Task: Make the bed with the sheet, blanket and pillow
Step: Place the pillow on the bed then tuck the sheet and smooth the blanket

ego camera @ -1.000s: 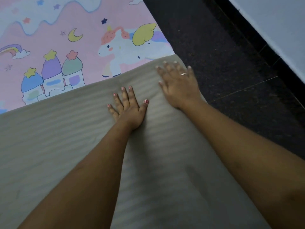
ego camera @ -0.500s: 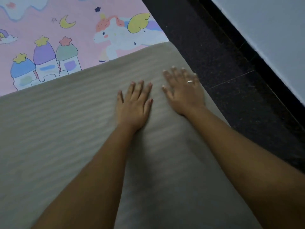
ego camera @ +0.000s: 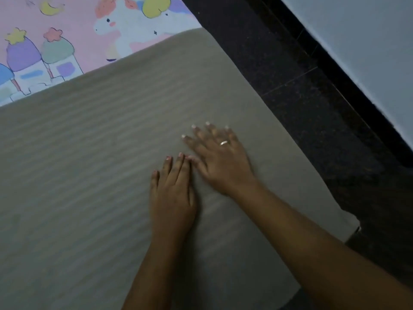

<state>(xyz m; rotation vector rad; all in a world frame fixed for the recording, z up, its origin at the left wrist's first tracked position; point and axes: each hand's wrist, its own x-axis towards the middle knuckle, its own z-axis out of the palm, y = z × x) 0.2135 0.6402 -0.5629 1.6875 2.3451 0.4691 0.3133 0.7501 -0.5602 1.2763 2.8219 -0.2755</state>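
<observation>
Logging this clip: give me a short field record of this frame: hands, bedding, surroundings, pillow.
left hand: flat, palm down on the beige striped cloth, fingers together
right hand: flat beside it, fingers spread, ring on one finger, slightly blurred
beige striped cloth: spread over the pink unicorn sheet, whose far part shows
surroundings: dark floor to the right, pale wall beyond
pillow: not in view
</observation>
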